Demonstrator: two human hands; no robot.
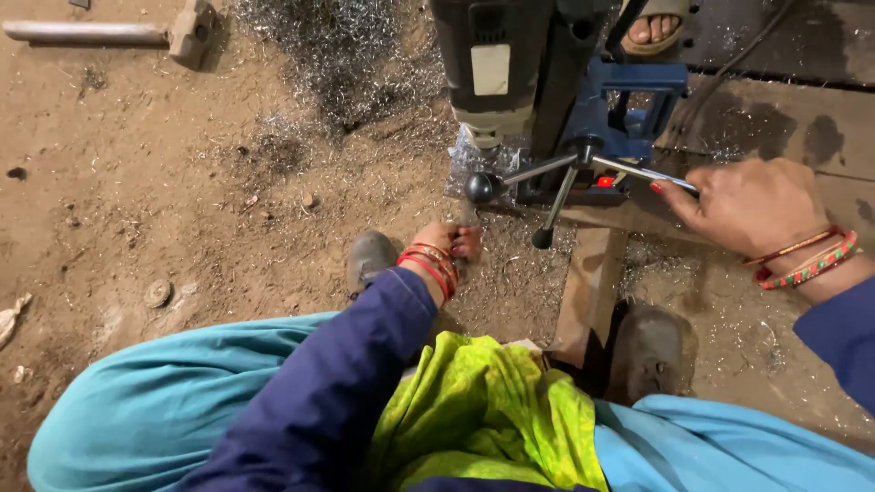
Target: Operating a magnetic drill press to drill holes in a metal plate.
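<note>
Right now, seen from the head view:

Machine: a dark magnetic drill press is standing on a steel plate, its blue base just beyond the person's knees and its motor body running straight down toward the work.

Right hand: the right hand is gripping one spoke of the feed handle, fingers curled and pressed together around the rod.

Left hand: the left hand is reaching in low beside the cutter, fingers closed around something reddish; what it is, I cannot tell.

Handle axis: the held spoke is lying nearly level, running from the hub out to the right; two other spokes with black knobs are pointing left and down toward the person.

Risk, fingers: the left hand is sitting very near the cutter, so a slip could likely bring it into the cutter.

Risk, bangles: the red bangles are hanging close to moving parts and could probably snag.

Risk, swarf: metal shavings are lying heaped on the dirt floor, sharp enough to cut skin.

Risk, feet: a sandalled foot of another person is standing just behind the machine.
</note>
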